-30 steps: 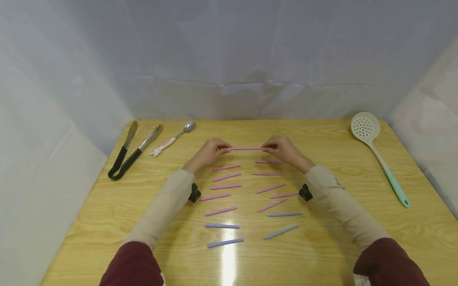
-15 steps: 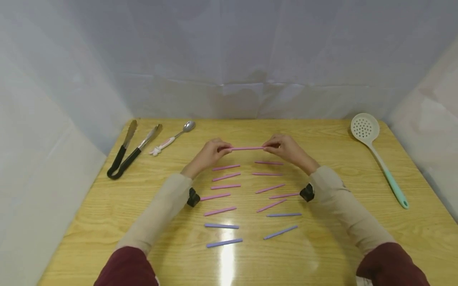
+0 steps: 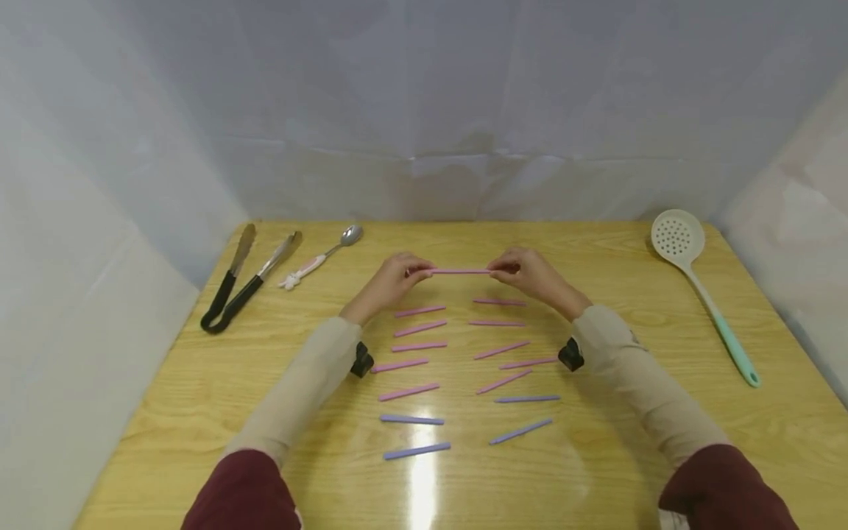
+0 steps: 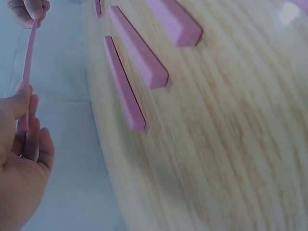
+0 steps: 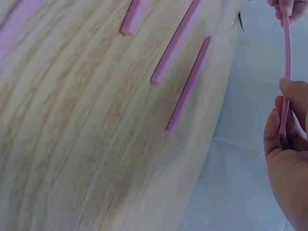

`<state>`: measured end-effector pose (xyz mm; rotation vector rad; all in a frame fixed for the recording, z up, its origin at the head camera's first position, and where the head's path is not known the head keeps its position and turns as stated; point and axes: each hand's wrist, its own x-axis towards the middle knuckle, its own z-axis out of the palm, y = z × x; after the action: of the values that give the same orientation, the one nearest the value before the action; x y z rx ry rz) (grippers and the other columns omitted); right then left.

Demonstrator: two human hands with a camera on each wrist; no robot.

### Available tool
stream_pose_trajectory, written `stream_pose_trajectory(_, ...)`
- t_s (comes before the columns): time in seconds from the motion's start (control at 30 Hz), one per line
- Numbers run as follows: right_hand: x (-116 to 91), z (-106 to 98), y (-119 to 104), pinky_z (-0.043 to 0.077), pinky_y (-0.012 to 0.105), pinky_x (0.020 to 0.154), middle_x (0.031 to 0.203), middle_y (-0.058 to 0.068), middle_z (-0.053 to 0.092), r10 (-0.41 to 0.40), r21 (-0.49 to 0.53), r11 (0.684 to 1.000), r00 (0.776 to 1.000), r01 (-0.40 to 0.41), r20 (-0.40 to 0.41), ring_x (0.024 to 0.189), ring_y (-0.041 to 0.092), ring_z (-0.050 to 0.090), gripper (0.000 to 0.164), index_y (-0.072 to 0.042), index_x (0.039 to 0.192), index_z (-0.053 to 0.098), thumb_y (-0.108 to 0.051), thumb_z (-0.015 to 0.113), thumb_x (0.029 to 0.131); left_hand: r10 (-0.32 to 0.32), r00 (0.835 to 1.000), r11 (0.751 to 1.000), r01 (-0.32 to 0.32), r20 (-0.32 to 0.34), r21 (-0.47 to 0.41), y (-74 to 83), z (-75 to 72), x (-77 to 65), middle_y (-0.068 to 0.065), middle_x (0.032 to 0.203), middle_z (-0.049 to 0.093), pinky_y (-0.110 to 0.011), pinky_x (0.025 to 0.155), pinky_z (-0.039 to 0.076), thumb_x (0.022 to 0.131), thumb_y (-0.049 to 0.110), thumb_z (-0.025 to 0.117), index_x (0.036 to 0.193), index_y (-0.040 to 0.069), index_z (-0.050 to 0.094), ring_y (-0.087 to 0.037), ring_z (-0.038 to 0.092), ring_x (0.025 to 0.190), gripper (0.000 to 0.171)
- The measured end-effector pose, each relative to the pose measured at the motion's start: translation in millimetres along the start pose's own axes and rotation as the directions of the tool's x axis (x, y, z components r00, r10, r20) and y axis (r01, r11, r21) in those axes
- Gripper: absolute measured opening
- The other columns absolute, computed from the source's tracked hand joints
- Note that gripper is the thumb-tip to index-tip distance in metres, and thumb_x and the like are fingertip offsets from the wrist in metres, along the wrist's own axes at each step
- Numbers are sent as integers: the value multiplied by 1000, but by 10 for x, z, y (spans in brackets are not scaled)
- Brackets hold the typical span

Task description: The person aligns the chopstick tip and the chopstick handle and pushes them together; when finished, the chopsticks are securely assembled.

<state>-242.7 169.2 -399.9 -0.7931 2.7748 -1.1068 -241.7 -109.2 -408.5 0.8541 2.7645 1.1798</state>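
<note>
A thin pink stick (image 3: 461, 271) is held level between two hands, apart from the table. My left hand (image 3: 392, 283) pinches its left end between thumb and fingers. At the other end, my right hand (image 3: 535, 281) pinches it the same way. Both wrist views show the held stick looking slightly bowed, its ends partly hidden by the fingers. Nearer the body lie two loose columns of sticks. Pink ones, such as one at the left (image 3: 420, 311) and one at the right (image 3: 499, 302), lie farther off. Blue-violet sticks (image 3: 417, 450) are closest to the body.
Tongs (image 3: 240, 288) with black handles lie spread at the table's far left. Beside them is a spoon (image 3: 311, 266) with a pink-and-white handle. A skimmer (image 3: 702, 291) with a mint handle lies at the right. Pale sheeting (image 3: 450, 118) surrounds the wooden table (image 3: 165, 419).
The held pink stick and both hands have shifted slightly away from the body and a little rightward. Both hands keep their pinch. The sticks on the table stay in place.
</note>
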Motion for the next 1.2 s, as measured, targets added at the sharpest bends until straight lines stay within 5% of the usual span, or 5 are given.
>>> stream_pose_trajectory(0.23, 48, 45, 70, 52, 42, 82, 98, 17, 64, 26, 0, 1000, 999, -26, -23, 89, 29, 60, 18, 4, 105, 69, -7, 62, 91, 10, 1000, 1000, -10, 22, 4, -22, -43, 49, -14, 108, 67, -37, 85, 47, 94, 14, 60, 112, -1, 67, -26, 56, 95, 24)
stream_pose_trajectory(0.73, 274, 151, 207, 50, 42, 86, 104, 20, 65, 140, 36, 989, 990, -141, 22, 95, 31, 59, 22, 5, 106, 68, -11, 63, 92, -206, 973, 977, 211, 102, -34, -215, -83, 194, -15, 113, 64, -37, 87, 46, 94, 12, 60, 115, 1, 66, -25, 55, 99, 25)
stream_pose_trajectory(1.2, 388, 247, 283, 49, 42, 87, 105, 21, 66, 212, 20, 977, 974, -214, 76, 98, 32, 58, 23, 5, 107, 68, -12, 62, 93, -267, 948, 961, 275, 173, -23, -373, -47, 212, -18, 115, 63, -39, 98, 44, 95, 10, 58, 116, -2, 64, -29, 57, 108, 25)
